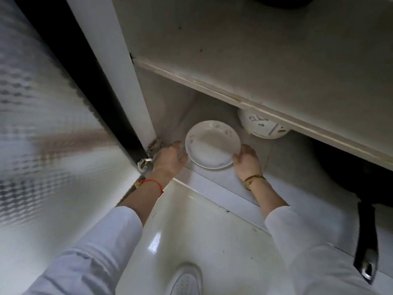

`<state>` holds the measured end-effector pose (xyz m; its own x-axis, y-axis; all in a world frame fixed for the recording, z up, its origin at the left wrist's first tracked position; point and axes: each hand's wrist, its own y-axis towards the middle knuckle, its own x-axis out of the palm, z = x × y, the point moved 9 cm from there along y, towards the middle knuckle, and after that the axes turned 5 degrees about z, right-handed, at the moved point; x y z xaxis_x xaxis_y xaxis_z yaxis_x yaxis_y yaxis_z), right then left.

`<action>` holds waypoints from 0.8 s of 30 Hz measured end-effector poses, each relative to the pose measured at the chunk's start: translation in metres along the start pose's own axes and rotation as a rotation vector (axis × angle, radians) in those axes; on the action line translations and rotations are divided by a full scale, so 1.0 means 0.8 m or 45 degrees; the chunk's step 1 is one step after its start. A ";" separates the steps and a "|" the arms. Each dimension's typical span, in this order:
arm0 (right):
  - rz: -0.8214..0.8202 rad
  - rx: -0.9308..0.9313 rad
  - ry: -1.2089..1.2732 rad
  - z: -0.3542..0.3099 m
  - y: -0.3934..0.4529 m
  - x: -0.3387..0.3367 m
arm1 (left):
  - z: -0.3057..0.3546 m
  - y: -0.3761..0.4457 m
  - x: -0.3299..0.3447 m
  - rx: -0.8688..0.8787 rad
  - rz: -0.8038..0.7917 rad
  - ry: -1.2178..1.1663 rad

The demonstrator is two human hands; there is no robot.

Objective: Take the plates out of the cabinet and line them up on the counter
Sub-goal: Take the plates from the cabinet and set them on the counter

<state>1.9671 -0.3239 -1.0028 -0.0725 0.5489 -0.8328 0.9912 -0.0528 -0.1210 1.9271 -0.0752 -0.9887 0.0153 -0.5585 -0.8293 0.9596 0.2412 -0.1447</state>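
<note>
Partly shelf-hidden bowl [263, 126]; each hand [170, 158] [247, 160] grips the plate [212, 143].

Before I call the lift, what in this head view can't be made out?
- Plate: one or a stack, cannot tell; its top face hides anything beneath.
- Left hand and right hand: fingertips hidden under the plate rim, so the grip is unclear.
- Patterned dish: upper part hidden by the shelf.
- Dark pan: in shadow, cut by the right edge.

A white flowered bowl [262, 126] is tucked under the shelf edge. A black pan handle [366, 241] is seen at right, and a frosted glass door [42, 128] at left.
</note>
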 end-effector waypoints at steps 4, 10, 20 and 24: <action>-0.007 0.029 0.012 0.016 0.015 0.012 | 0.002 0.014 0.022 0.008 -0.019 -0.011; -0.016 0.066 0.159 0.015 0.017 0.019 | 0.000 0.025 0.036 -0.021 -0.054 -0.064; -0.030 0.089 0.255 0.012 0.005 0.018 | -0.014 0.018 0.037 -0.067 -0.019 -0.211; -0.031 0.043 0.296 0.002 -0.030 0.013 | -0.023 -0.018 0.020 -0.054 0.001 -0.279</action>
<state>1.9422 -0.3179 -1.0093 -0.0649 0.7274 -0.6831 0.9850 -0.0631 -0.1608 1.9083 -0.0727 -1.0097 0.0808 -0.7162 -0.6932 0.9470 0.2721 -0.1707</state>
